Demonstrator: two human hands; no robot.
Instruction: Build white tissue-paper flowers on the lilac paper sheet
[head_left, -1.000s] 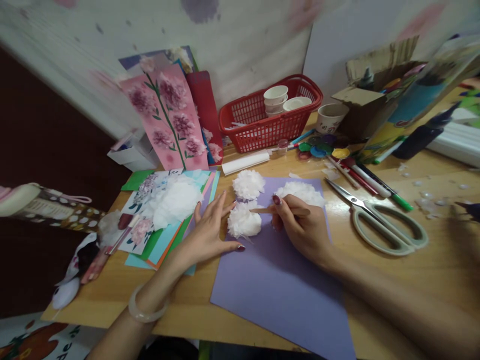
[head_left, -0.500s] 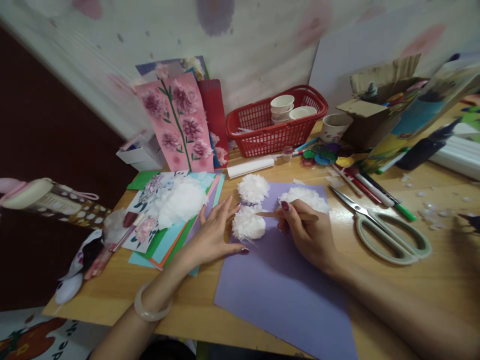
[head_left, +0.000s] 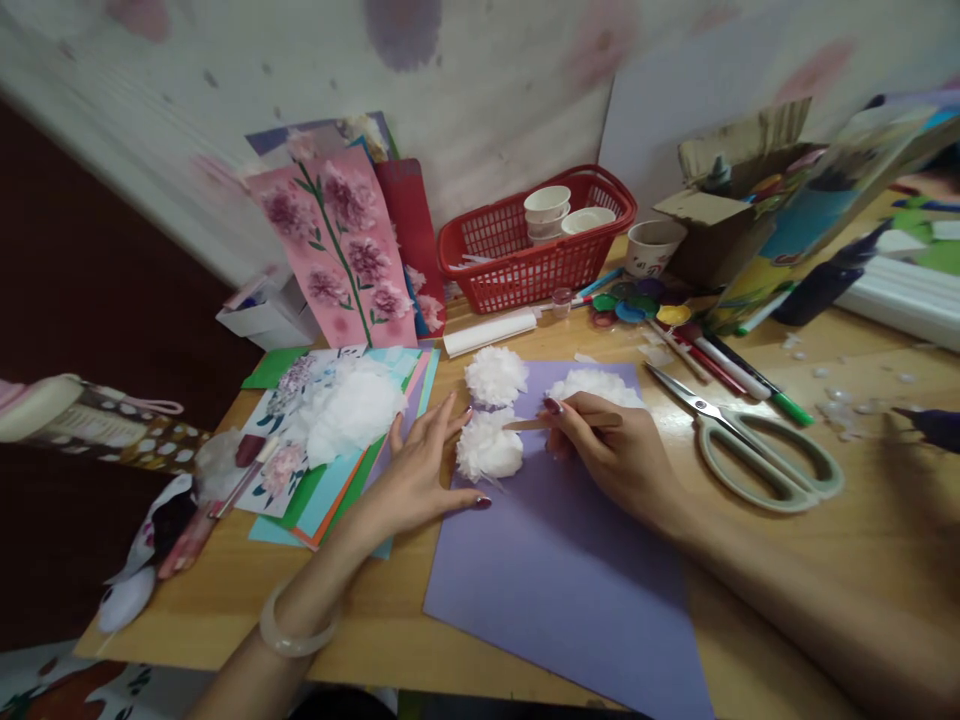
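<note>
In the head view, my right hand [head_left: 616, 450] pinches a thin wooden stick [head_left: 526, 425] whose left tip meets the lower white paper flower [head_left: 487, 450]. My left hand [head_left: 416, 465] lies with its fingers spread around that flower's left side, thumb and fingertips at the left edge of the purple sheet [head_left: 555, 590]. A second white paper flower [head_left: 496, 375] sits just above the first. Behind my right hand is a third white flower [head_left: 596, 384], partly hidden by it. All three rest at the top of the purple sheet.
Open-bladed scissors [head_left: 750, 440] lie right of the sheet, below several pens [head_left: 750, 378]. A pile of white tissue [head_left: 356, 405] covers coloured papers on the left. At the back stand a red basket [head_left: 517, 280], a paper cup [head_left: 654, 247] and a pink flower picture [head_left: 341, 250].
The whole view has shifted slightly, so things appear a little further left. Both hands keep nearly the same pose, and the stick's tip stays at the lower flower.
</note>
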